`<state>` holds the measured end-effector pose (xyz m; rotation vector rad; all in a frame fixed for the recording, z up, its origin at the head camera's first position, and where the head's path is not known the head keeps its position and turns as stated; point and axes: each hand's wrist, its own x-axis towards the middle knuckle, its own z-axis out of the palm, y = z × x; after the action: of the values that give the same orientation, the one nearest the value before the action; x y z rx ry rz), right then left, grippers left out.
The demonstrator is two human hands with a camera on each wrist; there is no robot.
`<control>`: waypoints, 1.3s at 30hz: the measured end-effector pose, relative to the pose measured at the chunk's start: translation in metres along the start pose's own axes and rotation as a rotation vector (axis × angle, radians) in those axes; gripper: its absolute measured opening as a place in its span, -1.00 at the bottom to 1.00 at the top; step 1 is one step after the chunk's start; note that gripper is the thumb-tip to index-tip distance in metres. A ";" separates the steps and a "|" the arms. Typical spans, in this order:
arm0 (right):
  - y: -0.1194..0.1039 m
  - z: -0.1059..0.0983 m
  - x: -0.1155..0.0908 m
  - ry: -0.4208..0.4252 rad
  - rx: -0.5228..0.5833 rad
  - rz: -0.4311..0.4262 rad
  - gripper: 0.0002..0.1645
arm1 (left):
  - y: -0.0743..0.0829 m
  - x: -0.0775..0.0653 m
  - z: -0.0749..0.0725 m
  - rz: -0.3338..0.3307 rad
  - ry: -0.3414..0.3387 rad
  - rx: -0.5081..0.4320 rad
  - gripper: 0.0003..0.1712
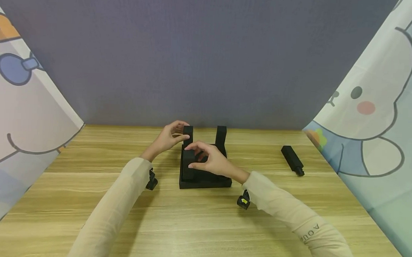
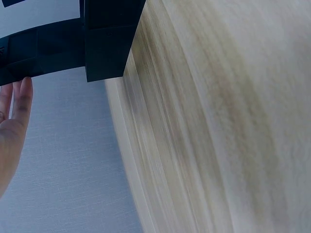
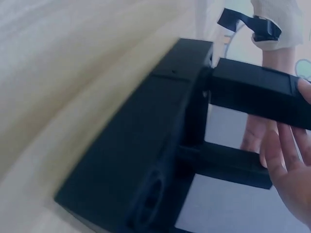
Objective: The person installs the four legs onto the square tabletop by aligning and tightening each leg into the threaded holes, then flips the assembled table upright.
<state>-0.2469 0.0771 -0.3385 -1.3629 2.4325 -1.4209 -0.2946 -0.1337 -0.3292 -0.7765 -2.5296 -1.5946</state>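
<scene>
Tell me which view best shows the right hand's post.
The right wrist view: the post shows side-on down to the base, far end cropped. Head: dark against the base, partly behind the right hand. Left wrist: not identifiable.

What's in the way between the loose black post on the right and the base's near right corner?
In the head view, your right wrist and cream sleeve cross between the loose black post and the near right corner of the base. Otherwise only tabletop shows there.

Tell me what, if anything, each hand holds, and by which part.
The left hand holds the far-left post near its top; the right hand grips the near-left post by its upper end.
</scene>
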 end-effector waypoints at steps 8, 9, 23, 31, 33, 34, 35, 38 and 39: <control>0.001 -0.013 0.006 -0.168 -0.046 -0.037 -0.40 | 0.000 -0.001 0.000 -0.003 -0.006 0.003 -0.57; 0.000 -0.013 0.006 -0.179 -0.054 -0.040 -0.40 | 0.000 -0.001 0.000 -0.004 -0.008 0.006 -0.56; -0.013 -0.004 -0.001 -0.040 -0.024 0.012 -0.39 | 0.001 -0.001 0.000 0.015 -0.005 0.000 -0.56; -0.016 -0.007 0.001 -0.084 -0.013 0.016 -0.34 | 0.000 -0.001 -0.001 0.013 -0.010 0.008 -0.55; -0.008 -0.008 0.003 -0.112 -0.019 0.013 -0.33 | 0.000 -0.001 -0.001 0.011 -0.013 0.009 -0.55; -0.004 -0.009 0.004 -0.128 -0.025 0.013 -0.32 | 0.000 -0.001 -0.001 0.007 -0.014 0.010 -0.55; -0.002 -0.010 0.005 -0.146 -0.029 0.011 -0.32 | 0.000 -0.001 -0.001 0.005 -0.015 0.009 -0.55; 0.001 -0.013 0.007 -0.191 -0.037 0.006 -0.34 | 0.001 -0.001 -0.001 0.001 -0.019 0.005 -0.55; 0.002 -0.013 0.007 -0.201 -0.041 0.004 -0.35 | 0.000 -0.001 -0.001 0.001 -0.019 0.003 -0.55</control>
<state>-0.2580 0.0819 -0.3293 -1.4313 2.3461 -1.1753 -0.2935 -0.1351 -0.3287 -0.7962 -2.5441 -1.5904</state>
